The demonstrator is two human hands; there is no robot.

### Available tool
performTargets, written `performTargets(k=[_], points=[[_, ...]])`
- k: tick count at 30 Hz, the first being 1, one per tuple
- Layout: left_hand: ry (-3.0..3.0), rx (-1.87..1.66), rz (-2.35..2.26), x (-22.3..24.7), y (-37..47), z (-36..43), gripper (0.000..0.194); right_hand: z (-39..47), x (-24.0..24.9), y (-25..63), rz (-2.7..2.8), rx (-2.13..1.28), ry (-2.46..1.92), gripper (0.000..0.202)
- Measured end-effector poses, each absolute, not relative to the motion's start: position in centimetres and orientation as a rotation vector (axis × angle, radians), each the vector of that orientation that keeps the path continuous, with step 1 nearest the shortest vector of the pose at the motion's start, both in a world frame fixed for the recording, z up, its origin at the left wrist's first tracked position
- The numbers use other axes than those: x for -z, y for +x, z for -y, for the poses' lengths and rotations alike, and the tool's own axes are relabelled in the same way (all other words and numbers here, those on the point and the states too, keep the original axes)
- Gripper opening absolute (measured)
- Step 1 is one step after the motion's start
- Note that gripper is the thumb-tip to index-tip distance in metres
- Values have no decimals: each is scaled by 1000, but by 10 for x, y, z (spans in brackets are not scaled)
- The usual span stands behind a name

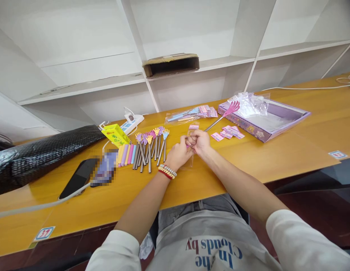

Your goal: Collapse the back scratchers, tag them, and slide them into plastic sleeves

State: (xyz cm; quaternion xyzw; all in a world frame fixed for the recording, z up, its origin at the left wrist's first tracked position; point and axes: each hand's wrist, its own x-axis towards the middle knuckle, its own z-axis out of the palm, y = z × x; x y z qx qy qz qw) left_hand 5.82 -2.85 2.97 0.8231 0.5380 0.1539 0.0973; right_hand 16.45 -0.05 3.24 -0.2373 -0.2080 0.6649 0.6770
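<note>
My right hand point(200, 143) is closed around the metal rod of a back scratcher, whose pink claw head point(232, 108) points to the upper right. Pressed against it, my left hand point(178, 153) is closed at the rod's lower end, where a bit of pink shows between the fingers. A clear plastic bag point(189, 162) lies partly under my hands. Left of them are several back scratchers point(149, 140) with yellow, purple, pink and blue heads. Beside those sits a row of coloured handle sleeves point(127, 155). Small pink cards point(231, 131) are scattered to the right.
A purple box tray point(288, 124) with clear bags stands at the right. Packed back scratchers point(189, 114) lie behind my hands. At left are a yellow box point(115, 135), a power strip point(132, 124), a phone point(79, 177), a cable and a black wrapped roll point(50, 154).
</note>
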Motion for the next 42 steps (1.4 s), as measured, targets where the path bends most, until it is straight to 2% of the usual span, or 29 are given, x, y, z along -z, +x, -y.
performTargets(k=[13,23,31,37,42], points=[[2512,-314,-1719,-29,59,31,50,5,-36,166,453,-1461,-462,37],[2578,-252,-1786,-24,61,28,49,3,-37,162,344,-1388,-599,35],[2582,-353,-1507,-21,55,25,44,-4,-30,165,291,-1402,-594,36],[2665,-571,-1221,-25,50,24,29,-4,-34,169,292,-1405,-588,35],[2562,-592,-1200,-34,52,30,36,-3,-33,170,336,-1430,-555,36]])
